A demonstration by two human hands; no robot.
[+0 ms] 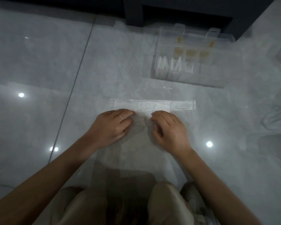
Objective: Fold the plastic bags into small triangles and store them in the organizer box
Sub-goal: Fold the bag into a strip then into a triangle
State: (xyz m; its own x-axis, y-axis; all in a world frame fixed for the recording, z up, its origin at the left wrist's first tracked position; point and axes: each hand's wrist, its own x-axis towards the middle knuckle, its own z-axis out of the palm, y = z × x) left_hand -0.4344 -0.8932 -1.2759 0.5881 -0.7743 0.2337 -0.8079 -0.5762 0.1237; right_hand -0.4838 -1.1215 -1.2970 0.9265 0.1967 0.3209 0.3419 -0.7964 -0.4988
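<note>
Grey floor (39, 62), plastic bag (152, 105); left hand (110, 127), right hand (170, 130), fingers (128, 113) curled, pinching it; organizer box (206, 78) beyond

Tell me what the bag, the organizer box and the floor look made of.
Bag: thin translucent plastic film, whitish where layered, finely crinkled. Organizer box: clear rigid plastic, probably; the floor shows through its walls. Floor: polished grey tile, likely stone or ceramic; it mirrors lights and has a joint line.
</note>
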